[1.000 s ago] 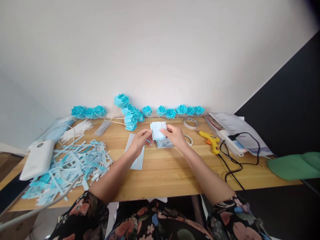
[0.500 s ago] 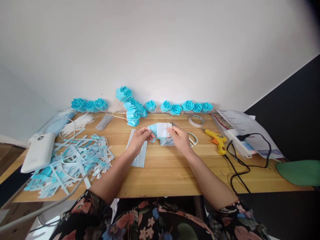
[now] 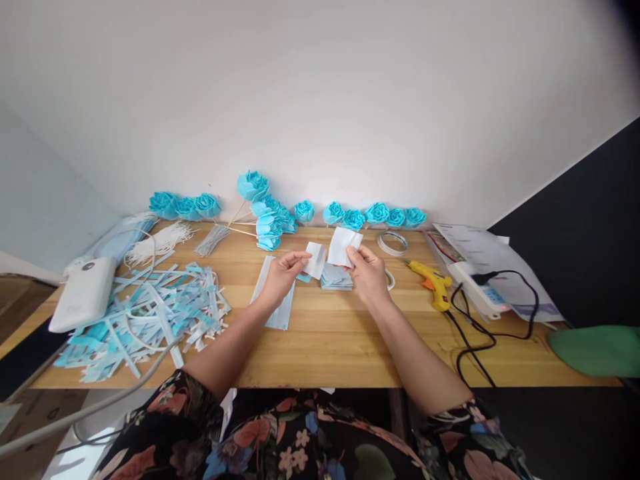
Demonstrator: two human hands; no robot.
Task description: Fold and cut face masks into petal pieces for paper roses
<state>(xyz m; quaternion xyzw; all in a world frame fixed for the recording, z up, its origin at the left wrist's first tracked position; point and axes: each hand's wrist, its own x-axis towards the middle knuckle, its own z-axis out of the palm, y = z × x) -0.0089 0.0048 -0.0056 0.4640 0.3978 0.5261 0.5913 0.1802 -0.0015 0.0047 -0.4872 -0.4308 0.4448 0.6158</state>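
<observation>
Between thumb and fingers, my left hand (image 3: 283, 275) pinches a small white fabric piece (image 3: 315, 260). My right hand (image 3: 367, 270) is closed on a larger white fabric square (image 3: 345, 247), held up just to the right of the other piece. Below the hands lies a stack of cut pale-blue pieces (image 3: 336, 277). A bit of light-blue material (image 3: 303, 277) shows beside my left fingertips; whether I hold it I cannot tell. Under my left wrist, a pleated blue face mask (image 3: 281, 312) lies flat on the wooden table (image 3: 340, 347).
Blue fabric flowers (image 3: 377, 213) line the wall, some on sticks. Cut strips (image 3: 150, 317) and a white power bank (image 3: 84, 293) are at left. To the right are a tape roll (image 3: 393, 243), a yellow glue gun (image 3: 434, 283), a power strip (image 3: 483, 290) and black cable.
The pieces that overlapped between my hands are now apart. My right hand has raised its white square, and the piece in my left hand now shows a white face.
</observation>
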